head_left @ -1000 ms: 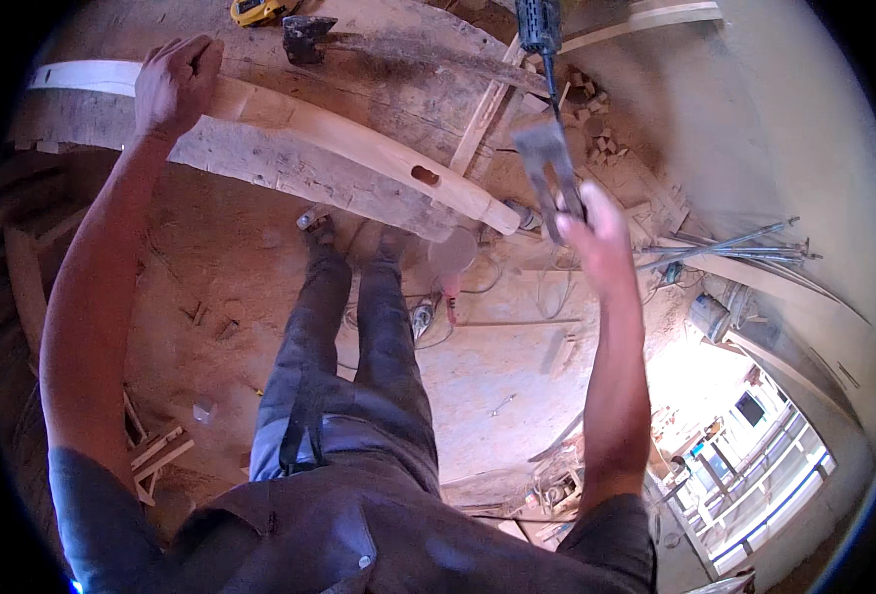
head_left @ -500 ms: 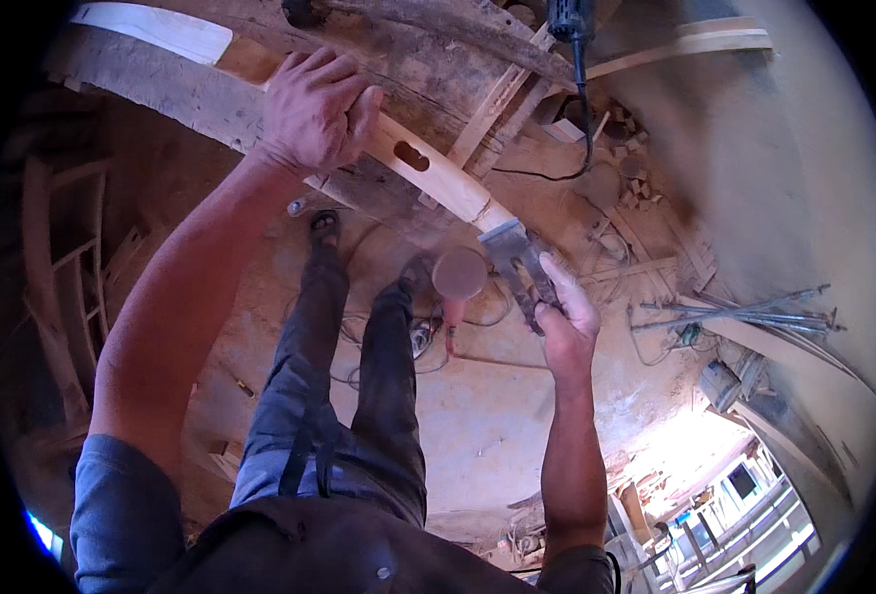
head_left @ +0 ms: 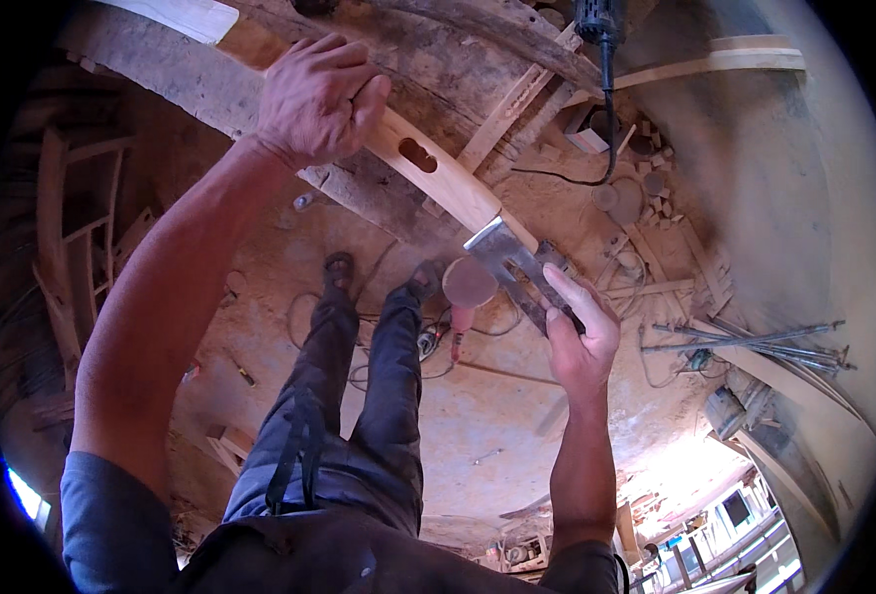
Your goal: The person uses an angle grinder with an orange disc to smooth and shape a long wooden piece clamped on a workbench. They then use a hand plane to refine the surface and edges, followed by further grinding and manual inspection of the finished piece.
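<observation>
Holding, right hand [head_left: 582, 332]: closed on a slotted, flat dark-grey metal blade [head_left: 502, 255].
Blade: over the lower end of a pale curved wooden beam [head_left: 458, 190], partly hiding it; long axis slanting, bright edge pointing up-left.
Left hand [head_left: 324, 104]: knuckles up on beam; cannot tell its closure.
Around: weathered grey timber [head_left: 161, 77] beneath beam; red-handled disc tool [head_left: 461, 319] on floor.

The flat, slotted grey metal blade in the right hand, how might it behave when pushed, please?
The flat, slotted grey metal blade is probably stiff, as its sides look straight, and likely heavy for its size, being metal. Its bright front edge might catch.
</observation>
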Available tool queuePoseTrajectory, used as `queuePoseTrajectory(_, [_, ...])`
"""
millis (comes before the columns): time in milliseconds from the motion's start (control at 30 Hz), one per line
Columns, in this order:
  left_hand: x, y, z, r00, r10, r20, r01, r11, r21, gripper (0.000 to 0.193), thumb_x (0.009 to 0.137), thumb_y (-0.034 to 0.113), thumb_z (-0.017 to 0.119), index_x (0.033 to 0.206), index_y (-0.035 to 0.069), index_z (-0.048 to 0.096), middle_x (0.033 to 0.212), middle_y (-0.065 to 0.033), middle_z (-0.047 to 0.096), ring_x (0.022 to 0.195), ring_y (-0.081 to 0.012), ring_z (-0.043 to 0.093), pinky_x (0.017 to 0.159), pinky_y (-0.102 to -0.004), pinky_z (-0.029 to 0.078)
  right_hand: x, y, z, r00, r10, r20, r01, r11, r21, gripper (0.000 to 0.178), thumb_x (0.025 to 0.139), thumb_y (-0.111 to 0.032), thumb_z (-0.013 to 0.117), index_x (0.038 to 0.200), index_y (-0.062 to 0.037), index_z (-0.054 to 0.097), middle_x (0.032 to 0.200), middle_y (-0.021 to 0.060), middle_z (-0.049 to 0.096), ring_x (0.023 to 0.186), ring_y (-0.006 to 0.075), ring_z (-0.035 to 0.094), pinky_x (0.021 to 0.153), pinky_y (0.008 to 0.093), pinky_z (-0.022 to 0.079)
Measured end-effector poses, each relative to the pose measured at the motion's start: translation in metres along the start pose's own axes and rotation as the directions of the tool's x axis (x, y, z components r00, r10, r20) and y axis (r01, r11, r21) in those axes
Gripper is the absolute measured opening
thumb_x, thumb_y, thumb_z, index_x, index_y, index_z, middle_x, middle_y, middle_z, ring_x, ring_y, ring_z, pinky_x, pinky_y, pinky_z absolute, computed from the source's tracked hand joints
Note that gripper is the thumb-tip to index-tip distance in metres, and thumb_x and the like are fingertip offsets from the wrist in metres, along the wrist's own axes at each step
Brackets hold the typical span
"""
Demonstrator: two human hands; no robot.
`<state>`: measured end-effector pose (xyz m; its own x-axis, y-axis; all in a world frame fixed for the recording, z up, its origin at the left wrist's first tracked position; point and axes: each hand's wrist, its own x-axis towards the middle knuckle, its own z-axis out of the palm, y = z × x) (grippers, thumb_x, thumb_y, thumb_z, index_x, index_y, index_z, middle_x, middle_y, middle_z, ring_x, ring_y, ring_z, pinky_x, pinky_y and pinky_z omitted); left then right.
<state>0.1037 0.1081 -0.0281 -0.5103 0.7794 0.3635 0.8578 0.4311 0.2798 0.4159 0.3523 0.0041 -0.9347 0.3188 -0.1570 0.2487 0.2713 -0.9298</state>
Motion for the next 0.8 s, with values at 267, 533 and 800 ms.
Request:
queuePoseTrajectory(267, [0.001,0.000,0.002,0.999,0.018,-0.044,-0.019,1.000,-0.016,0.018,0.090,0.015,0.063,0.075,0.005,0.063,0.079,-0.0085,0.056,0.080,-0.0311,0.058,0.075,-0.0433,0.048,-0.014,-0.020,-0.006,0.998,0.038,-0.059,-0.044,0.995,-0.090,0.050,0.089,0.015,0.055,0.131,-0.0020,0.074,0.100,0.0109,0.070,0.082,0.0158,0.064,0.074,0.0279,0.052])
queuePoseTrajectory(533, [0.003,-0.001,0.003,0.999,0.040,-0.027,-0.040,0.999,-0.002,0.019,0.091,0.016,0.062,0.076,0.005,0.062,0.079,-0.0094,0.055,0.078,-0.0319,0.056,0.073,-0.0432,0.047,-0.007,0.010,0.006,0.986,-0.124,-0.111,0.107,0.983,-0.151,0.054,0.085,0.018,0.053,0.130,-0.0033,0.075,0.101,0.0122,0.072,0.083,0.0173,0.067,0.076,0.0288,0.054])
queuePoseTrajectory(800, [-0.003,-0.001,0.003,1.000,-0.013,-0.009,0.013,1.000,-0.012,0.019,0.091,0.015,0.062,0.076,0.005,0.061,0.078,-0.0093,0.056,0.078,-0.0309,0.058,0.072,-0.0443,0.048,0.004,-0.013,0.014,0.991,-0.113,-0.069,0.094,0.967,-0.238,0.049,0.084,0.016,0.065,0.126,-0.0059,0.078,0.089,0.0116,0.072,0.078,0.0200,0.067,0.071,0.0311,0.054])
